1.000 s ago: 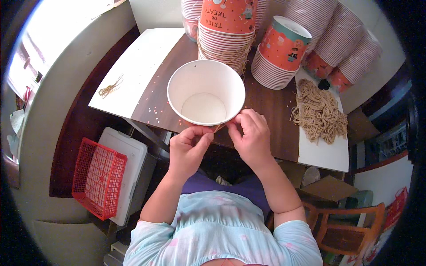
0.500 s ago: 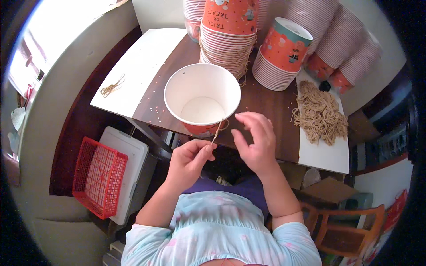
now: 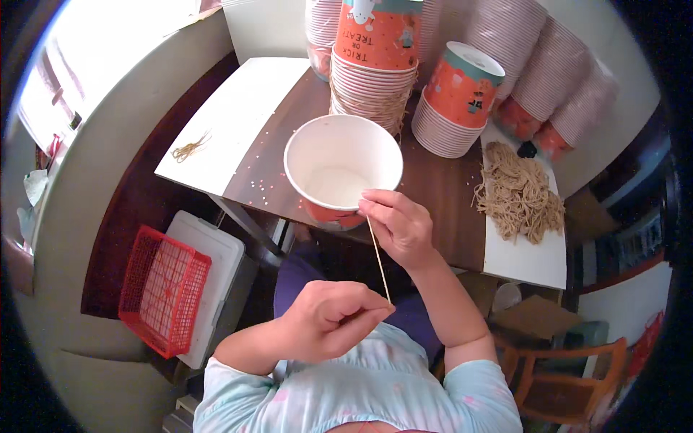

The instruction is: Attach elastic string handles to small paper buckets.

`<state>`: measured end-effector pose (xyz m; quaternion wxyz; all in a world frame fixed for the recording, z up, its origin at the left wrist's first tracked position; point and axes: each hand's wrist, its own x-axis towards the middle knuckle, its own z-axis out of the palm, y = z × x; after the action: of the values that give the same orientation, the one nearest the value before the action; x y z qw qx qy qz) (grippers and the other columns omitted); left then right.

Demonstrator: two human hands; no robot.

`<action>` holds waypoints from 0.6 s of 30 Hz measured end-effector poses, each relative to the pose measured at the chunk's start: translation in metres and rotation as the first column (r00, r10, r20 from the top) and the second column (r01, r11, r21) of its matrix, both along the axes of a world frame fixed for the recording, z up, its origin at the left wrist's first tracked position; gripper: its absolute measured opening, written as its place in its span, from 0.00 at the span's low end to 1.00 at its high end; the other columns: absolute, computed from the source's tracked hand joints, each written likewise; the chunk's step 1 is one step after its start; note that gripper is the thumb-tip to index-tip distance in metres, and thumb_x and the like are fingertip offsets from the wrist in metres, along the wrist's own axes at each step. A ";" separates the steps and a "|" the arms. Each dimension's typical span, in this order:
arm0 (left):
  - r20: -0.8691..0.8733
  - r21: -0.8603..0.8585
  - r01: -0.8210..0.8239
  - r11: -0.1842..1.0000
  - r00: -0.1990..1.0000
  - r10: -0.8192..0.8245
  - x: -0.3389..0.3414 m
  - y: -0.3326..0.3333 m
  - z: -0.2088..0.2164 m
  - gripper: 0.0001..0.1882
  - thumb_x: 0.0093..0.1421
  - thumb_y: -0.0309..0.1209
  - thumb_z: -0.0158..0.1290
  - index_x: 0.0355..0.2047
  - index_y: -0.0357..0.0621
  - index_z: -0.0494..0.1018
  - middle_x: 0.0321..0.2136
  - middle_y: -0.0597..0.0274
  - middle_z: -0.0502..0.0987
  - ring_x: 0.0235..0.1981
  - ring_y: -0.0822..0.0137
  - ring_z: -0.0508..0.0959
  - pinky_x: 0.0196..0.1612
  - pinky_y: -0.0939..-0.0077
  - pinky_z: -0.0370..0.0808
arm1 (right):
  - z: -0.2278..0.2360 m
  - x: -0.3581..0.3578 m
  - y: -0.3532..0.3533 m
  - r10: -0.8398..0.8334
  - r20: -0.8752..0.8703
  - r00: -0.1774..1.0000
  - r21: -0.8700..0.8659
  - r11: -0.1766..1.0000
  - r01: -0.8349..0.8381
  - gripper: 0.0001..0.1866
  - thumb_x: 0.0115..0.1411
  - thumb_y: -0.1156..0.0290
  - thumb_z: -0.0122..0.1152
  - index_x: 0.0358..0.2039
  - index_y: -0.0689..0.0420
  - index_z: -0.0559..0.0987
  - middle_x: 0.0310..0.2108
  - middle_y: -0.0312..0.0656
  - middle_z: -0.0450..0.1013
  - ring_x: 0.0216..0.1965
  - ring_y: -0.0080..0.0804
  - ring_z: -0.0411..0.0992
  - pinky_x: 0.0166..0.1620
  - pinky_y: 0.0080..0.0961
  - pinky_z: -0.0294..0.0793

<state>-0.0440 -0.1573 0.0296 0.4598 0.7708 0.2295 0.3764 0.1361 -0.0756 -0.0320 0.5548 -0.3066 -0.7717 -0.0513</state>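
Note:
A white paper cup (image 3: 343, 167) with an orange printed outside sits at the near edge of the brown table (image 3: 433, 195). My right hand (image 3: 399, 226) rests against the cup's near rim and pinches the top end of a thin tan string (image 3: 378, 260). The string runs taut down to my left hand (image 3: 333, 318), which is closed on its lower end close to my chest.
Stacks of orange printed cups (image 3: 375, 58), (image 3: 456, 101) stand behind the cup. A heap of tan strings (image 3: 517, 193) lies on a white board at right. A few strings (image 3: 189, 148) lie on the white board at left. A red basket (image 3: 163, 289) sits on the floor.
My left hand has pulled down and back toward my body, drawing the string out taut from the cup's rim. My right hand stayed at the rim.

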 end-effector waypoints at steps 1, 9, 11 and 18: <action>0.003 0.004 0.006 1.000 1.000 -0.006 -0.002 0.001 0.000 0.02 0.54 0.20 0.53 0.29 0.36 0.75 0.22 0.57 0.76 0.21 0.64 0.77 0.24 0.77 0.72 | 0.000 0.001 0.001 0.001 0.000 1.000 0.006 1.000 -0.001 0.12 0.45 0.81 0.66 0.31 0.56 0.77 0.33 0.42 0.75 0.31 0.37 0.76 0.32 0.27 0.77; 0.032 -0.639 0.102 0.762 0.994 -0.106 -0.040 0.022 -0.025 0.12 0.59 0.29 0.55 0.41 0.34 0.75 0.26 0.68 0.76 0.29 0.82 0.72 0.30 0.84 0.70 | 0.022 0.040 -0.007 0.032 0.077 0.996 -0.151 0.988 -0.020 0.11 0.46 0.81 0.64 0.32 0.57 0.75 0.31 0.44 0.75 0.32 0.41 0.75 0.36 0.29 0.76; -0.147 -0.595 0.004 0.804 0.983 -0.113 -0.069 0.039 -0.048 0.15 0.61 0.34 0.53 0.42 0.36 0.75 0.24 0.71 0.74 0.26 0.82 0.69 0.28 0.85 0.69 | 0.030 0.064 -0.011 0.089 0.042 0.995 -0.291 0.954 -0.073 0.10 0.47 0.82 0.63 0.31 0.57 0.76 0.31 0.44 0.75 0.32 0.38 0.75 0.36 0.27 0.76; -0.209 -0.505 -0.152 0.849 0.977 0.050 -0.102 0.061 -0.037 0.14 0.62 0.35 0.51 0.29 0.36 0.77 0.16 0.73 0.67 0.19 0.82 0.64 0.22 0.85 0.62 | 0.053 0.144 -0.016 0.181 -0.129 0.975 -0.695 0.685 -0.219 0.10 0.47 0.81 0.66 0.32 0.58 0.79 0.38 0.40 0.74 0.36 0.22 0.72 0.37 0.16 0.71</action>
<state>-0.1456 -0.0964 -0.0076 0.6060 0.6373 0.4052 0.2500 0.2801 -0.0918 0.0208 0.4169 -0.4102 -0.7472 0.3156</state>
